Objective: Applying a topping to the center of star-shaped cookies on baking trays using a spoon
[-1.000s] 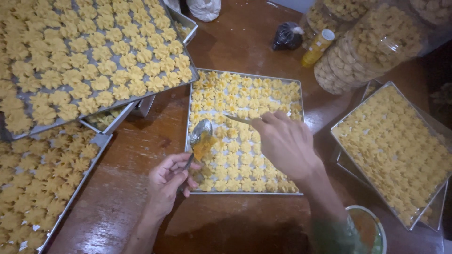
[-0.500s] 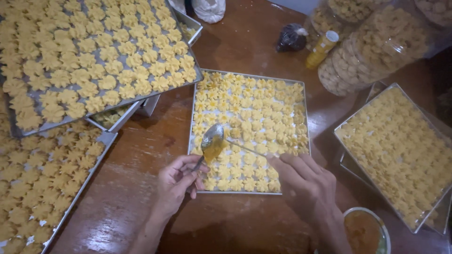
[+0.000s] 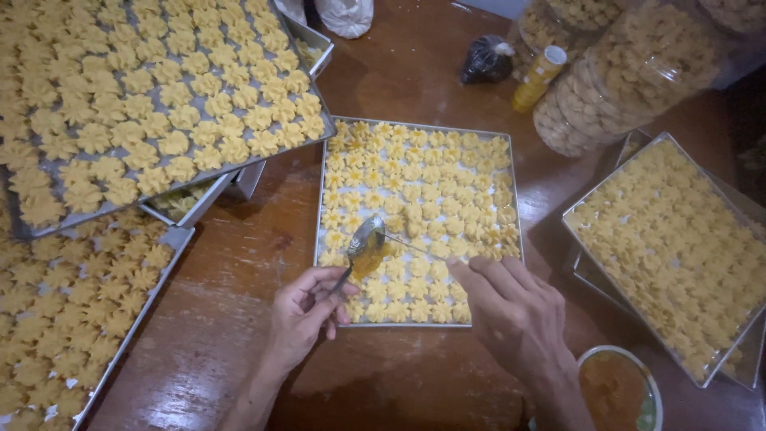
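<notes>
My left hand [image 3: 302, 313] grips the handle of a metal spoon [image 3: 363, 243] that carries orange-yellow glaze over the near left part of a square metal tray [image 3: 319, 199]. Rows of small yellow flower-shaped cookies [image 3: 423, 191] fill that tray. My right hand [image 3: 511, 307] holds a thin brush or stick [image 3: 415, 247] whose tip reaches the spoon's bowl. Both hands hover above the tray's near edge.
Stacked trays of similar cookies [image 3: 152, 104] stand at the left, with another [image 3: 72, 319] below them and one more [image 3: 678, 247] at the right. Clear jars of cookies [image 3: 622, 80], a small yellow bottle [image 3: 536, 78] and a dark bag [image 3: 487, 60] stand behind. A bowl of orange glaze [image 3: 618, 391] sits near my right wrist.
My right hand has drawn back from the tray's middle toward the near edge. The brush tip now meets the spoon. The left hand with the spoon shifted slightly right.
</notes>
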